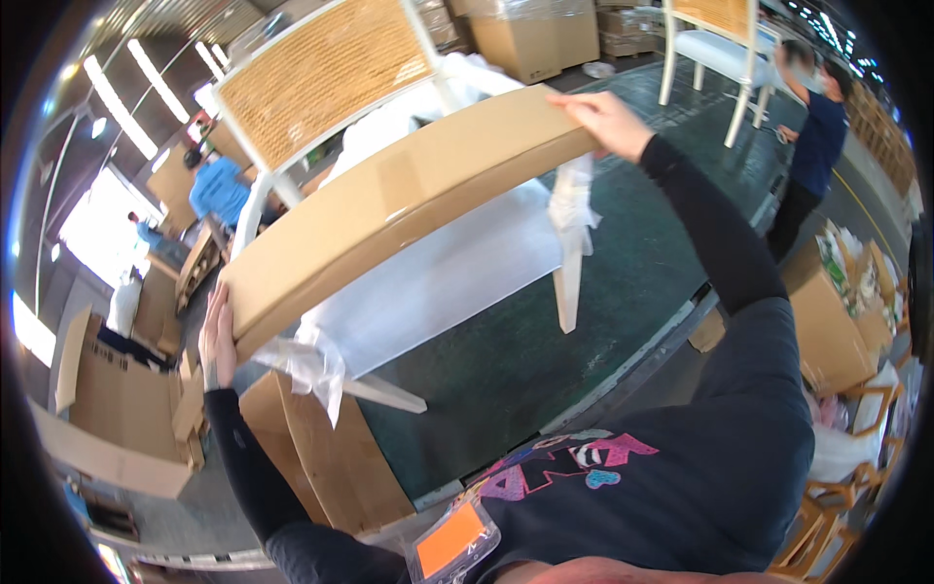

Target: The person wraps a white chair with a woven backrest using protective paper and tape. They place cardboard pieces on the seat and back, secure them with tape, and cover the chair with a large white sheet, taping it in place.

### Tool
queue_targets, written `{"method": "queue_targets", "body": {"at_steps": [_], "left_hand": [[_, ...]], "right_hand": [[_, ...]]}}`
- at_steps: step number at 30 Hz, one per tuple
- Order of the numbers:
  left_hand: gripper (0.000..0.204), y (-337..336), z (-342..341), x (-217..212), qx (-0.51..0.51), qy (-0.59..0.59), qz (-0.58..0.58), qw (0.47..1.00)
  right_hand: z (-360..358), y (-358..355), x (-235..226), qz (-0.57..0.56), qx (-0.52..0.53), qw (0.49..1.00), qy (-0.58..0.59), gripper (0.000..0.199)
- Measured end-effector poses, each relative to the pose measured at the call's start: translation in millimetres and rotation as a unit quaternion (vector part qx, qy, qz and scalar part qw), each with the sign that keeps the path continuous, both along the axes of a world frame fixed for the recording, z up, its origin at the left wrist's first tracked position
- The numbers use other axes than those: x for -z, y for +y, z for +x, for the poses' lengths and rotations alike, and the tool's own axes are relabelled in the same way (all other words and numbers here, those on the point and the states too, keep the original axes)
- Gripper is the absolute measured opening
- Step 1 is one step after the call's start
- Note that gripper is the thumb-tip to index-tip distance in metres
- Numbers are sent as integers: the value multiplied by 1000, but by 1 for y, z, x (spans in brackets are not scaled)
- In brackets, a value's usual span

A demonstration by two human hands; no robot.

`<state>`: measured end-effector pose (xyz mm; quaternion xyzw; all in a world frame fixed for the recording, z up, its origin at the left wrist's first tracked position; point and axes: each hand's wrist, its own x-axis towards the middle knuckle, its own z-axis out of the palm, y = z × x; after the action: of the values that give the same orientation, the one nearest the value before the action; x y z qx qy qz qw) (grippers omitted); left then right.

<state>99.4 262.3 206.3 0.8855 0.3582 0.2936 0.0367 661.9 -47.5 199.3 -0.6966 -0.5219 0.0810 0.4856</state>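
Observation:
A long, flat tan cardboard box (399, 195) lies slantwise across the front of a white chair and hides much of its seat. My left hand (218, 336) holds the box's left end, fingers along the edge. At the far right end, my right hand (611, 122) grips the corner. The chair's woven cane back (321, 73) rises behind the box. Below it shows a pale white panel (457, 277). Clear plastic wrap (311, 365) hangs by the left front leg (387, 393), and white wrapping (572, 204) covers the top of the right one (568, 292).
The chair stands on a dark green work surface (506, 380). Another white chair (718, 54) is at the back right, near a person in dark blue (817, 146). Cardboard cartons (126, 389) stand left; a filled carton (837, 311) is right. A person in light blue (222, 190) works beyond.

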Motion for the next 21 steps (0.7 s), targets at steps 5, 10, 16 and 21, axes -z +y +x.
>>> {"method": "queue_targets", "body": {"at_steps": [5,10,16,21], "left_hand": [[49,1,3,0,-12,37,-3,999],[48,18,9,-3,16,30,2,999],[46,21,-8,-2,48,13,17,999],[55,20,-22,1,100,-81,40,991]], "right_hand": [[3,6,4,-3,6,1000,-11,48],[10,-1,-59,167,-21,973,-161,65],[1,32,-13,-139,13,942,-305,68],[7,29,-46,-139,-71,893,-423,48]]}}
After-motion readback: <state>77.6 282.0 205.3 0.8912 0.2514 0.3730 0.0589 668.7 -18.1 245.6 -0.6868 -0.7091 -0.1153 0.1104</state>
